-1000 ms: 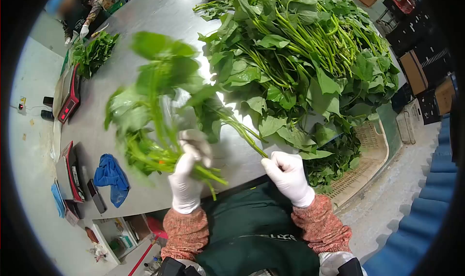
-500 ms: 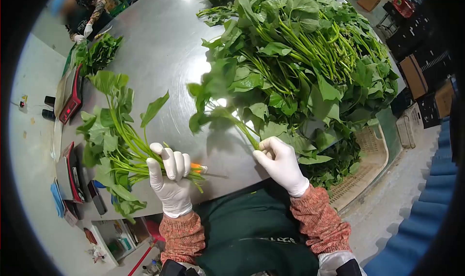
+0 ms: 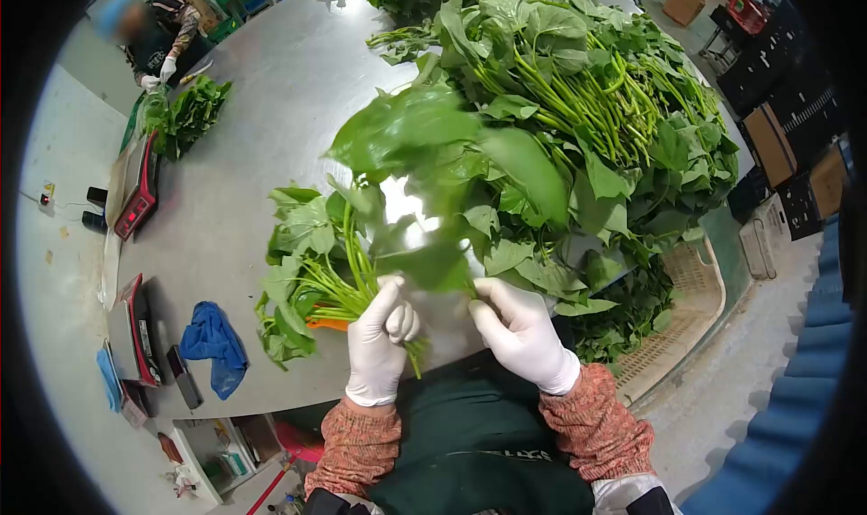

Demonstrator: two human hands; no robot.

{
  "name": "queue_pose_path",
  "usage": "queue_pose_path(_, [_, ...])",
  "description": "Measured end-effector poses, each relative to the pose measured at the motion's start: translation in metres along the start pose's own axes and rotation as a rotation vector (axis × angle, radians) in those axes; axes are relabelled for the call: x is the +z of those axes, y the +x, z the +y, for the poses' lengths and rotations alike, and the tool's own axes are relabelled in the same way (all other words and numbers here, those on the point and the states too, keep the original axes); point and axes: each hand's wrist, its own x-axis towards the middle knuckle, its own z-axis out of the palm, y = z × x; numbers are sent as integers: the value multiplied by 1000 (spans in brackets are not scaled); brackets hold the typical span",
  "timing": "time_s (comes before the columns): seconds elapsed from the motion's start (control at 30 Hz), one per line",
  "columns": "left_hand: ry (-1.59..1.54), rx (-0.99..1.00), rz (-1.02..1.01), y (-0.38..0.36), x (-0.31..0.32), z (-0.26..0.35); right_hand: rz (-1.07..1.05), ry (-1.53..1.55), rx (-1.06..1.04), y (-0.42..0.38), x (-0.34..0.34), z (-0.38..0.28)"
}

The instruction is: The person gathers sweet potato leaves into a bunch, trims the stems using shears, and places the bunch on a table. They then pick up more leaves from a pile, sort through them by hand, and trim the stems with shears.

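My gloved left hand point(image 3: 384, 343) is closed round a bunch of leafy green stems point(image 3: 330, 280), their cut ends poking out below the fingers. Just right of it, my gloved right hand point(image 3: 526, 332) pinches the end of a leafy stem point(image 3: 471, 289) between thumb and fingers. Large leaves point(image 3: 406, 131) blurred by motion spread above both hands. An orange handle point(image 3: 330, 323) shows under the bunch, partly hidden by it. Close beyond my right hand rises a big heap of leafy greens point(image 3: 587, 108) on the metal table point(image 3: 262, 154).
Red scales point(image 3: 138, 199) stand along the table's left edge, near a blue cloth point(image 3: 214, 348) and a dark slim object point(image 3: 183, 377). A plastic crate point(image 3: 691, 307) with greens sits at the right. Far left, a gloved co-worker point(image 3: 158, 45) handles another bunch point(image 3: 197, 113).
My left hand has moved right with its bunch, closing its fingers more and uncovering the blue cloth. The leaves above my right hand have swung and blurred; that hand is slightly lower.
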Motion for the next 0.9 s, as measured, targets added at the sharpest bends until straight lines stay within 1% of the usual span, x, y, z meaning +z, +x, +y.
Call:
queue_pose_path(0.07, [-33,-24,-19,1,0,-7,85,-40,-145,3,4,2])
queue_pose_path(0.1, [47,-32,4,-1,1,-9,129,-61,-216,4,7,2])
queue_pose_path(0.13, [32,-57,-16,0,2,-9,159,24,-183,4,8,-3])
queue_pose_path(0.23, [29,-101,-80,0,2,-13,-31,-95,-207,1,1,9])
queue_pose_path(0.27, [36,-116,-112,-1,5,-13,-54,-95,-206,-1,3,9])
queue_pose_path(0.33, [11,-146,-182,-8,13,-14,-50,-72,-169,-4,10,7])
queue_pose_path(0.37, [76,-175,-238,-11,16,-10,-47,-62,-152,-4,12,6])
queue_pose_path(0.4, [103,-168,-220,-12,16,-12,-69,-170,-204,-3,10,10])
queue_pose_path(0.5, [96,-148,-193,-12,16,-18,103,-208,-230,-4,10,8])
queue_pose_path(0.53, [67,-142,-195,-12,18,-20,161,-63,-2,-11,9,3])
queue_pose_path(0.57, [35,-134,-195,-11,19,-21,243,222,171,-16,8,2])
queue_pose_path(0.63, [-31,-146,-202,-8,17,-19,629,498,-110,-16,2,18])
queue_pose_path(0.7, [-93,-154,-207,-5,13,-15,787,905,-85,-10,-31,22])
queue_pose_path(0.77, [-96,-158,-177,-5,15,-13,638,865,-110,-12,-40,13])
queue_pose_path(0.8, [-93,-160,-172,-6,19,-15,518,648,-17,-16,-35,9])
queue_pose_path(0.83, [-91,-164,-167,-7,23,-17,397,613,30,-18,-27,-1])
queue_pose_path(0.9, [-22,-141,-151,-9,28,-21,210,230,9,-18,-4,6])
